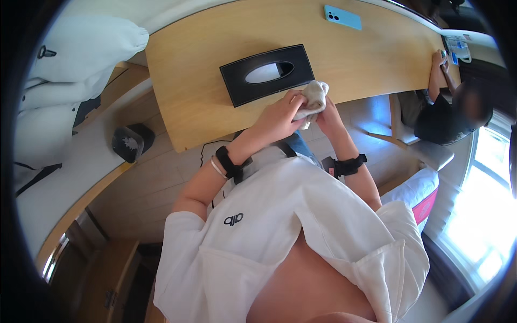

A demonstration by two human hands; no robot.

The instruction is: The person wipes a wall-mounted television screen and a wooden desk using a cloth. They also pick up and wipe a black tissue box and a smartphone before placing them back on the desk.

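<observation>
A bunched off-white cloth (314,99) is held up between both hands, over the near edge of the wooden table (194,101). My left hand (284,113) grips its left side with bent fingers. On the other side, my right hand (329,117) holds the lower right of the cloth, its fingertips partly hidden behind it. Just beyond the hands, a black tissue box cover (266,91) with an oval opening lies on the table, white tissue showing inside. Black straps are around both wrists.
A light blue phone (343,18) lies at the table's far side. Another person (444,117) sits at the right end, hands near a clear pitcher (459,48). A dark bin (128,143) stands left of the table, and white clothing (80,52) hangs at upper left.
</observation>
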